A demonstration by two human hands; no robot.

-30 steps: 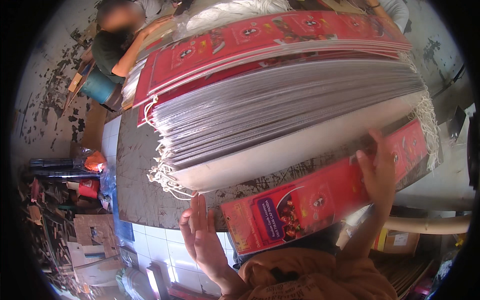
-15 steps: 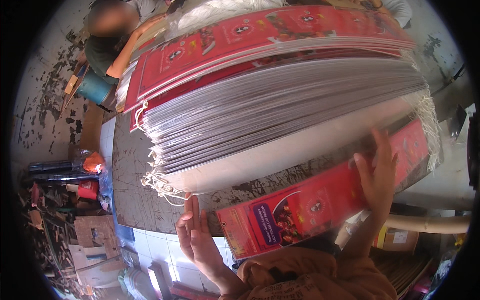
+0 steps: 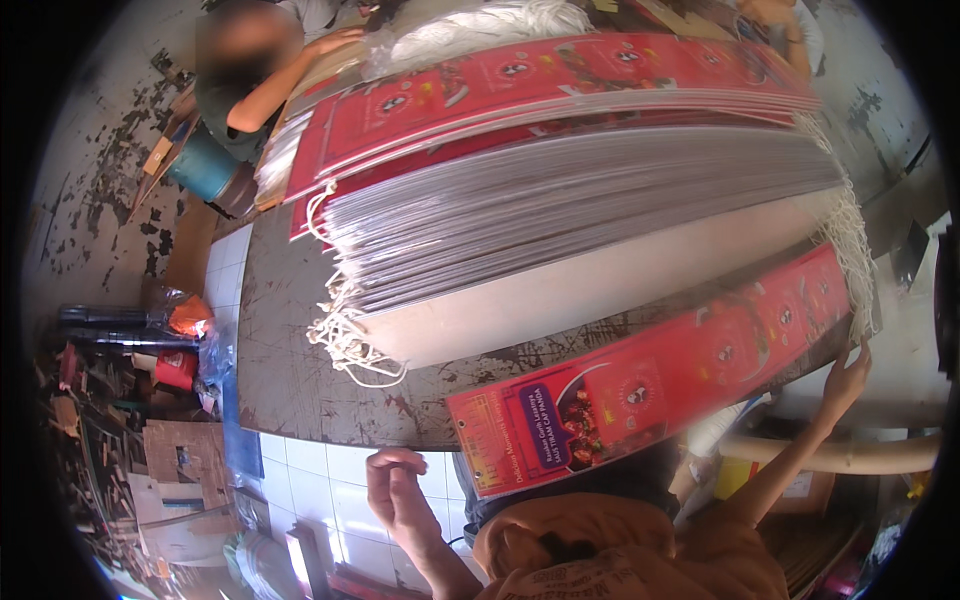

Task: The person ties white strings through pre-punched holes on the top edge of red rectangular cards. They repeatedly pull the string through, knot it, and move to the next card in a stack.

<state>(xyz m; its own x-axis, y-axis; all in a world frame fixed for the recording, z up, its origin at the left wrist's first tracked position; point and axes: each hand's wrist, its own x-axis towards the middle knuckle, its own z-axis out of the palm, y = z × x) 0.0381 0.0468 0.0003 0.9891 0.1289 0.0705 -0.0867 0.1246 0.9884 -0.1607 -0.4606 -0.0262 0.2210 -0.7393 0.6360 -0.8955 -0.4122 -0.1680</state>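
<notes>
A long red printed panel (image 3: 640, 395) lies slanted along the near edge of the table, food pictures facing up. My left hand (image 3: 402, 500) is off the panel's left end, fingers curled in, with nothing visible in them. At the panel's right end, my right hand (image 3: 846, 385) has its fingertips together at the lower ends of the white cords (image 3: 850, 240). Just beyond the panel stands a thick stack of similar panels (image 3: 590, 200), edges toward me, the nearest showing a plain pale back. Looped white cords (image 3: 350, 340) hang from the stack's left end.
More red panels (image 3: 520, 75) lie flat beyond the stack. A white cord bundle (image 3: 490, 25) is at the table's far side. One person (image 3: 240, 90) sits at far left, another's arm (image 3: 795, 45) shows at far right. The scratched tabletop (image 3: 290, 350) ends above white floor tiles.
My right hand has left the panel's top and moved right to the cords at its end. The left hand has drawn down from the looped cords, its fingers curling.
</notes>
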